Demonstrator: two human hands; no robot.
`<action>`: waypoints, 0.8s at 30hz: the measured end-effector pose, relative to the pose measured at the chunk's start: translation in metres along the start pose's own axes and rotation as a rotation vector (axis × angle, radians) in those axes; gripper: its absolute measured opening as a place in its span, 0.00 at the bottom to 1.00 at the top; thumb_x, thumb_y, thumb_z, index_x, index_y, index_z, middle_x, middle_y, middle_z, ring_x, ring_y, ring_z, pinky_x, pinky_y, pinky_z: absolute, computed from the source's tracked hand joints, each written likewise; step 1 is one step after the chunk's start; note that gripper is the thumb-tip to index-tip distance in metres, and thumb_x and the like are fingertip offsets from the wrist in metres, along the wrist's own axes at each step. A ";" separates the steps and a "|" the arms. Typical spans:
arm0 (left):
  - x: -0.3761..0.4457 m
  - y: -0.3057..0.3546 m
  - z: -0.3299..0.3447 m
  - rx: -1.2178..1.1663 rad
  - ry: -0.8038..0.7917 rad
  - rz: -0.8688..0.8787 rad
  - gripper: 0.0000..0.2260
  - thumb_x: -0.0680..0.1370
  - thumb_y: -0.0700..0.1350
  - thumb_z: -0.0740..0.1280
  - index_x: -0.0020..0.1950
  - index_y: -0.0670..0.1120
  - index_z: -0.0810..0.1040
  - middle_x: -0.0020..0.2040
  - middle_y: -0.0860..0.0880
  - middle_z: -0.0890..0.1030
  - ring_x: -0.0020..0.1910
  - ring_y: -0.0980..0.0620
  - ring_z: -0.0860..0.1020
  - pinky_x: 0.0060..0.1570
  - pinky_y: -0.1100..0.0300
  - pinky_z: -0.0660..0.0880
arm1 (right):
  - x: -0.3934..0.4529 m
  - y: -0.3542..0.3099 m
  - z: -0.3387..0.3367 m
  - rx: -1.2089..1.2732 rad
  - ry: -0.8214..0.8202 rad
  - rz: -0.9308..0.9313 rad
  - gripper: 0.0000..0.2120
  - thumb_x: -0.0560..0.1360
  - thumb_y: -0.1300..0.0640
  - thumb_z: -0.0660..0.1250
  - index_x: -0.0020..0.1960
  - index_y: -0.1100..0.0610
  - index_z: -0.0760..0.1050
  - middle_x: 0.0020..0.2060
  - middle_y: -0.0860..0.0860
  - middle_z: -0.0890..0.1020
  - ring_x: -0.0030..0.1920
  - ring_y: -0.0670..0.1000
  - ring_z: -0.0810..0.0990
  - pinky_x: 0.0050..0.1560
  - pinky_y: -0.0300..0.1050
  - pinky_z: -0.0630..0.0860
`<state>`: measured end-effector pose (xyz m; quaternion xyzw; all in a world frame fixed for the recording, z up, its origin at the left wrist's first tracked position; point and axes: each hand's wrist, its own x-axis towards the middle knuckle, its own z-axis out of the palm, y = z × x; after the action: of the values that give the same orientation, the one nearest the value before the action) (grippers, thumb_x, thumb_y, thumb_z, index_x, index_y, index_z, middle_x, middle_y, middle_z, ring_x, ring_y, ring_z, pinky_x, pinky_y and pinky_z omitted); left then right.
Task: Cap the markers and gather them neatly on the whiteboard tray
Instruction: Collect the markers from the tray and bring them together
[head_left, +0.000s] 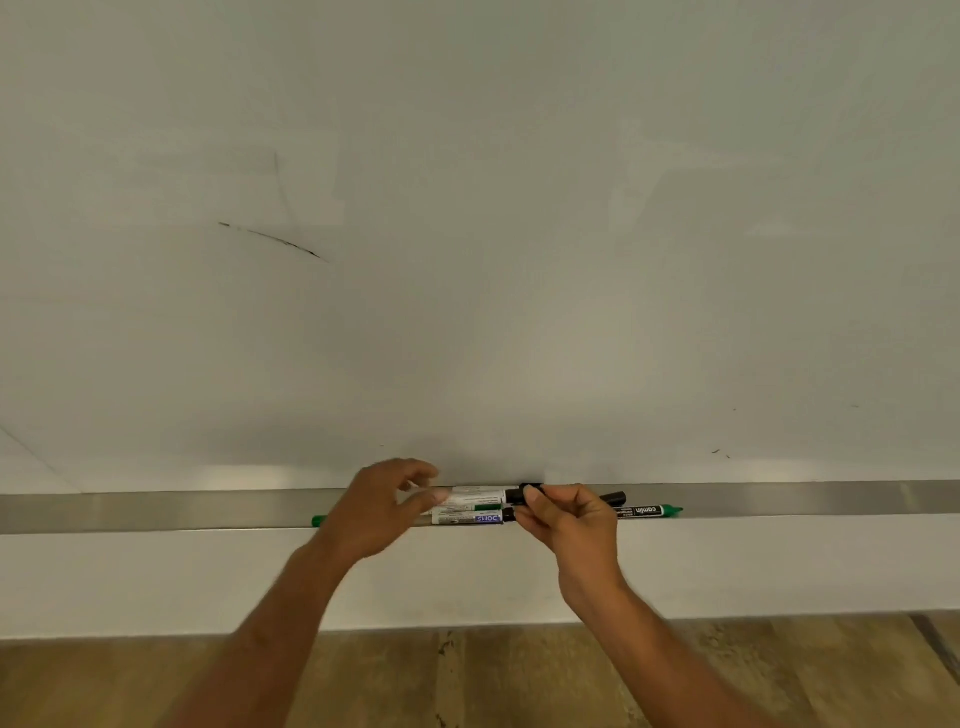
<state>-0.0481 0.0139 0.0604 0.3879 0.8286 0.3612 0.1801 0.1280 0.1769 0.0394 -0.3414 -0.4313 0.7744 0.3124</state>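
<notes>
Several markers (470, 506) lie bunched lengthwise on the metal whiteboard tray (156, 512). A green-capped marker (649, 511) sticks out to the right, and a green end (318, 520) shows at the left. My right hand (569, 525) pinches the black cap (530, 490) of the top white marker (480, 492). Over the left part of the bunch my left hand (376, 506) hovers, fingers spread and slightly blurred, thumb by the marker barrels; whether it touches them is unclear.
The whiteboard (467, 234) fills the view above the tray, with a few faint ink strokes (272, 240). A white wall strip runs below the tray, and a wooden floor (493, 675) lies beneath.
</notes>
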 end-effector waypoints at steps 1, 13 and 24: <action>0.000 -0.013 -0.007 0.081 0.036 -0.027 0.15 0.73 0.55 0.72 0.58 0.55 0.79 0.52 0.58 0.81 0.52 0.58 0.77 0.50 0.62 0.72 | 0.003 0.004 0.002 0.010 0.038 0.031 0.04 0.70 0.70 0.73 0.42 0.65 0.79 0.37 0.60 0.85 0.37 0.56 0.86 0.39 0.43 0.84; -0.024 -0.107 -0.027 0.357 0.001 -0.260 0.13 0.73 0.42 0.73 0.57 0.50 0.80 0.57 0.50 0.80 0.55 0.51 0.76 0.56 0.59 0.71 | 0.030 0.038 0.024 -0.139 0.234 0.179 0.09 0.70 0.67 0.75 0.47 0.68 0.77 0.47 0.66 0.84 0.41 0.59 0.85 0.34 0.40 0.83; -0.009 -0.108 -0.020 0.447 0.011 -0.228 0.08 0.74 0.38 0.70 0.52 0.46 0.82 0.46 0.51 0.76 0.43 0.54 0.73 0.43 0.64 0.66 | 0.037 0.041 0.017 -0.115 0.224 0.303 0.03 0.72 0.69 0.71 0.45 0.68 0.80 0.46 0.65 0.84 0.41 0.57 0.86 0.39 0.42 0.84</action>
<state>-0.1097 -0.0494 -0.0058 0.3203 0.9272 0.1486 0.1249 0.0859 0.1805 0.0002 -0.5036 -0.3811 0.7440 0.2184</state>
